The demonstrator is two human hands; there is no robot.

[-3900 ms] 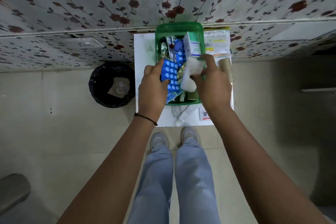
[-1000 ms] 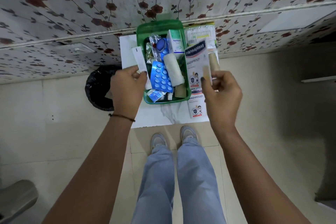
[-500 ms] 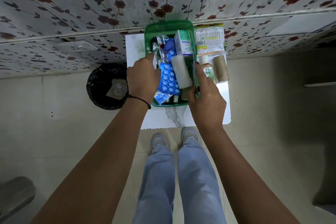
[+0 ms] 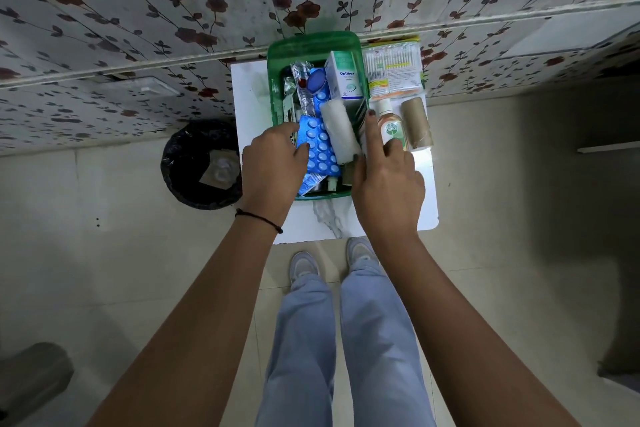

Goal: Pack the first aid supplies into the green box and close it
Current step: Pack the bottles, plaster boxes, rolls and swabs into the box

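Left hand (image 4: 273, 163) fingers loose on blister pack (image 4: 320, 146); right hand (image 4: 384, 177) fingers grasping nothing, pressing contents into green box (image 4: 277, 80).

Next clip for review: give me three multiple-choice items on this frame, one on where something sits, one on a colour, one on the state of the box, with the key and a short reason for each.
1. Where is the Dettol bottle?
A. inside the green box
B. on the white table, right of the box
C. in the bin

2. What colour is the large blister pack in the box?
A. blue
B. red
C. yellow

3. What state is the green box in?
A. shut and latched
B. open, with supplies inside
C. open and bare

Key: 1 B, the bottle lies on the white table between the box wall and a cardboard roll. 2 A, it is blue with pale round tablets, beside the left hand. 3 B, the Optibex carton and a white bandage roll show inside, with the right hand at the rim.
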